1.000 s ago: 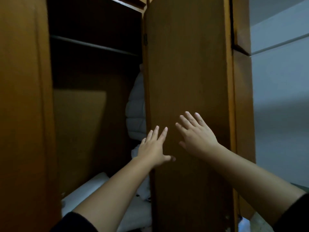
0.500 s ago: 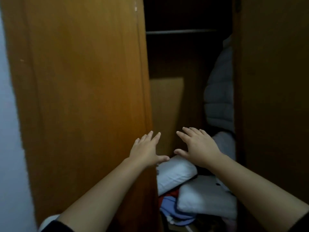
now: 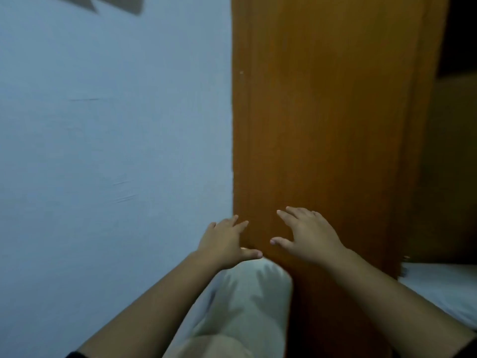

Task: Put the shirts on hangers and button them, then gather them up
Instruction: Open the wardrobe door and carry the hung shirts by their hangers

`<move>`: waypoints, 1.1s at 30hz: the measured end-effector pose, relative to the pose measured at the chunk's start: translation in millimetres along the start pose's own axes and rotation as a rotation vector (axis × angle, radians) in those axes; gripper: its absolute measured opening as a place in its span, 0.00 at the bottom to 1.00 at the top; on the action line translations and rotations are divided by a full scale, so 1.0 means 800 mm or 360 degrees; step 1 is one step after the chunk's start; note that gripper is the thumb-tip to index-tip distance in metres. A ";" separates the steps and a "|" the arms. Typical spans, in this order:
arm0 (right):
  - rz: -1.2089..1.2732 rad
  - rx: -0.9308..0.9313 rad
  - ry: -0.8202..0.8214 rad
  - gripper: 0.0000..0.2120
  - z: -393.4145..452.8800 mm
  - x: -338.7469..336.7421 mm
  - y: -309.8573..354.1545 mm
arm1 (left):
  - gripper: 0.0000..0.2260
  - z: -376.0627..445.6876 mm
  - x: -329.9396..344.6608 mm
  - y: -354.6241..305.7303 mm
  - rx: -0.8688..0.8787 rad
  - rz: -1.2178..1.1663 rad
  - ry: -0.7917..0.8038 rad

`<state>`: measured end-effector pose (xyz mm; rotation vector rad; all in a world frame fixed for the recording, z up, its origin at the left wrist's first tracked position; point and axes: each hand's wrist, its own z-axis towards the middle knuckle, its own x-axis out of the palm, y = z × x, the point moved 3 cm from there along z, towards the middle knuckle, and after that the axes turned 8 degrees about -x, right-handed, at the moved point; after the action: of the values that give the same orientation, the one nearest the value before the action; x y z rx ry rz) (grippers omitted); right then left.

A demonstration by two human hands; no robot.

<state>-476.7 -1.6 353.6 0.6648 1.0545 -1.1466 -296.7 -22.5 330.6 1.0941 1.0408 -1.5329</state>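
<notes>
A pale blue wall (image 3: 103, 156) fills the whole left half of the frame, with a dark angular patch (image 3: 121, 2) at its upper edge; what that patch is cannot be told. Next in size is the brown wooden wardrobe door (image 3: 330, 112), a tall panel running from the top of the frame down past the centre, its left edge meeting the wall. To the right of the door lies the open wardrobe interior (image 3: 454, 156) — dark at the upper right, a dull brown back panel below it — and at its floor, at the lower right of the frame, sits a white folded piece of bedding or cloth (image 3: 444, 288); nothing else inside can be made out. No shirts or hangers show anywhere in the view. At the bottom centre, between the two forearms, a pale cream padded bundle (image 3: 247, 306) rests against the foot of the door, beside the wall. The right hand (image 3: 309, 236) is stretched out in front of the lower door, fingers spread and straight, holding nothing; whether it touches the wood cannot be told. The left hand (image 3: 227, 241) reaches toward the door's left edge just below centre — fingers likewise extended and apart, thumb out to the right, grasping nothing.
</notes>
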 end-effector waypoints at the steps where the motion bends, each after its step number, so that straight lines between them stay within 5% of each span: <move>1: 0.0053 -0.0104 0.0004 0.36 0.007 0.008 0.019 | 0.42 -0.017 -0.001 0.022 -0.0091 0.0014 0.0001; 20: 0.0720 -0.1709 0.0024 0.36 -0.021 0.033 0.550 | 0.42 -0.475 -0.061 0.356 -0.1648 0.0267 -0.0050; 28: 0.0796 -0.2148 0.0043 0.36 -0.090 0.024 0.737 | 0.62 -0.673 -0.063 0.447 -0.2077 0.0279 -0.0100; 33: 0.0844 -0.2330 0.0135 0.50 -0.126 0.041 0.817 | 0.55 -0.756 -0.034 0.466 -0.2328 0.0129 -0.0053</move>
<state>110.9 276.7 229.0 -0.2111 1.3490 0.2535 166.5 494.0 172.8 0.0487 1.5961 -0.3838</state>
